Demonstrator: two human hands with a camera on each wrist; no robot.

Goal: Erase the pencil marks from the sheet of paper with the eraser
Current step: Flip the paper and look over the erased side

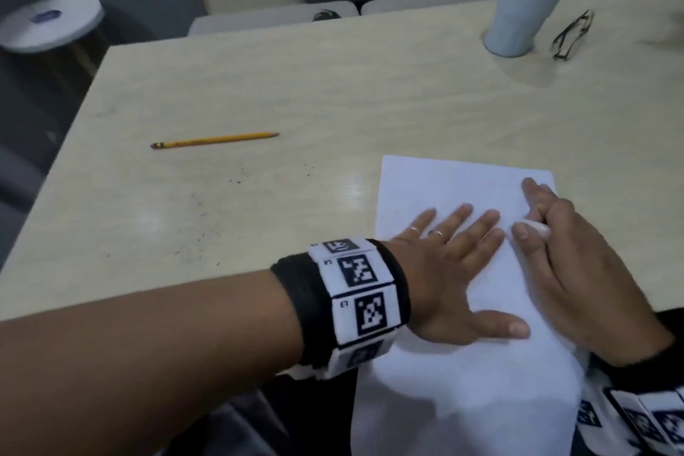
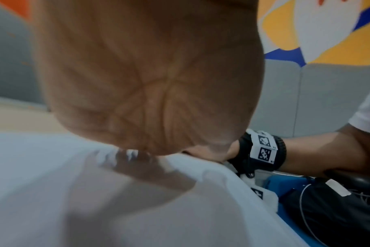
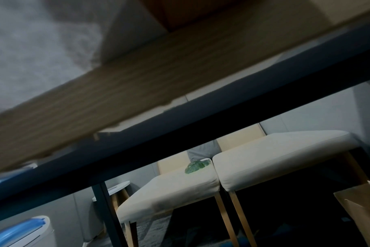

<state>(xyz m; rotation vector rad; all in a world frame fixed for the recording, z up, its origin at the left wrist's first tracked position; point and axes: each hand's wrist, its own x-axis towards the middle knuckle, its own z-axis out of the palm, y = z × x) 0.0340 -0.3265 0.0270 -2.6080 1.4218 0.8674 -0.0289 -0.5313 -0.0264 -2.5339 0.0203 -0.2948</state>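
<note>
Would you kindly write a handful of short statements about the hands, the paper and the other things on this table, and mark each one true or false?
1. The left hand lies flat with fingers spread on the sheet of paper. True.
2. The right hand holds the pencil. False: it pinches a white eraser against the sheet; the pencil lies alone on the table, off to the left.
3. The near end of the sheet hangs past the table edge. True.
4. The tumbler stands on the sheet. False: it stands at the far right of the table, apart from the sheet, beside a pair of glasses.
5. Dark specks lie on the table left of the sheet. True.
</note>
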